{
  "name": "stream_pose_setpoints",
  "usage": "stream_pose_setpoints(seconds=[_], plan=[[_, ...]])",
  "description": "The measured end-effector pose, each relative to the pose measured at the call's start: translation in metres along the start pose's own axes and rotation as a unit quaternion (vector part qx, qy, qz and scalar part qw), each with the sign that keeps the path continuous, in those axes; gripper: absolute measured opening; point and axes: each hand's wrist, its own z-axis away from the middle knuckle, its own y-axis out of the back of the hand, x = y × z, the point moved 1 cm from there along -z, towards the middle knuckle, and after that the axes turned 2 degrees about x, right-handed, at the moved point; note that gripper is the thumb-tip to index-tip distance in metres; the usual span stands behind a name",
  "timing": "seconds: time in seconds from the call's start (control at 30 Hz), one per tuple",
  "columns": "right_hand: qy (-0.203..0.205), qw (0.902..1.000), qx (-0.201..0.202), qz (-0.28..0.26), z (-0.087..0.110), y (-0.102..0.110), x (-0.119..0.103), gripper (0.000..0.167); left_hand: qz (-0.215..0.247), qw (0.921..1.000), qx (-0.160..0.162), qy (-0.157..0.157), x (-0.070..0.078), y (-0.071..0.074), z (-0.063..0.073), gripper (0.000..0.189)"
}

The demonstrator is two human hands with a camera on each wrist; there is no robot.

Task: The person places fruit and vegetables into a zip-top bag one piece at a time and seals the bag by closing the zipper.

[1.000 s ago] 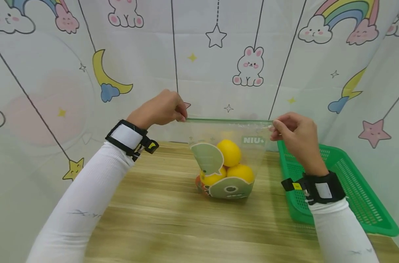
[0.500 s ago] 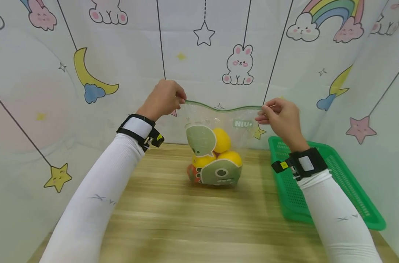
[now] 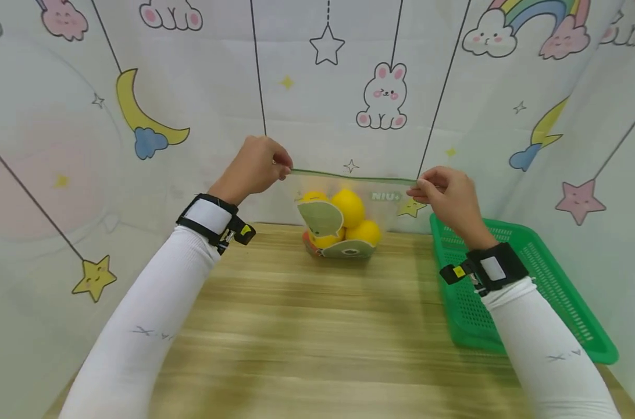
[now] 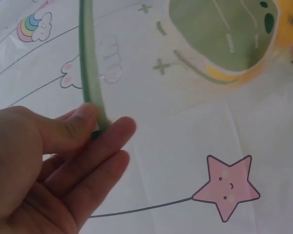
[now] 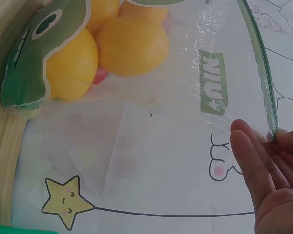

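Both hands hold up a clear zip bag by the ends of its green zip strip. My left hand pinches the left end between thumb and fingers, as the left wrist view also shows. At the right end, my right hand has the corner pinched, its other fingers extended beside the film. Several yellow-orange round fruits lie heaped in the bottom of the bag, behind green cartoon prints. Some red shows among them in the right wrist view. The strip is stretched nearly straight.
A green perforated plastic basket stands at the right of the wooden table. Close behind the bag hangs a white curtain printed with stars, moons and rabbits.
The bag's lower part has swung away toward the back of the table, and another fruit shows at its upper left. The strip sagged half a second ago and is straighter now. Both hands keep their pinch.
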Motion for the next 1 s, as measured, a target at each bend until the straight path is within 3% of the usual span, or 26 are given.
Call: stream_pose_setpoints(seconds=[0.17, 0.33, 0.47, 0.6, 0.7, 0.87, 1.0], plan=[[-0.006, 0.9974, -0.069, 0.023, 0.016, 0.011, -0.006, 0.023, -0.017, 0.9936, -0.111, -0.010, 0.005, 0.008, 0.012, 0.012], [0.003, 0.9894, -0.138, 0.043, 0.025, 0.014, -0.010, 0.021, -0.024, 0.9857, -0.161, -0.041, 0.006, 0.007, 0.020, 0.007], [0.000, 0.9769, -0.209, 0.042, 0.028, 0.011, -0.007, 0.017, -0.026, 0.9742, -0.221, -0.037, 0.005, -0.002, 0.026, 0.006], [-0.008, 0.9552, -0.293, 0.036, 0.035, 0.007, -0.001, 0.013, -0.039, 0.9542, -0.296, -0.025, 0.005, -0.017, 0.035, 0.004], [0.002, 0.9329, -0.358, 0.040, 0.040, 0.002, 0.003, 0.012, -0.030, 0.9416, -0.334, -0.031, 0.004, -0.031, 0.042, 0.003], [0.024, 0.8918, -0.450, 0.041, 0.049, -0.006, 0.004, 0.013, 0.000, 0.9233, -0.382, -0.042, 0.007, -0.054, 0.053, 0.008], [0.020, 0.8714, -0.488, 0.047, 0.054, -0.012, 0.004, 0.013, 0.006, 0.9138, -0.402, -0.059, 0.007, -0.066, 0.057, 0.003]])
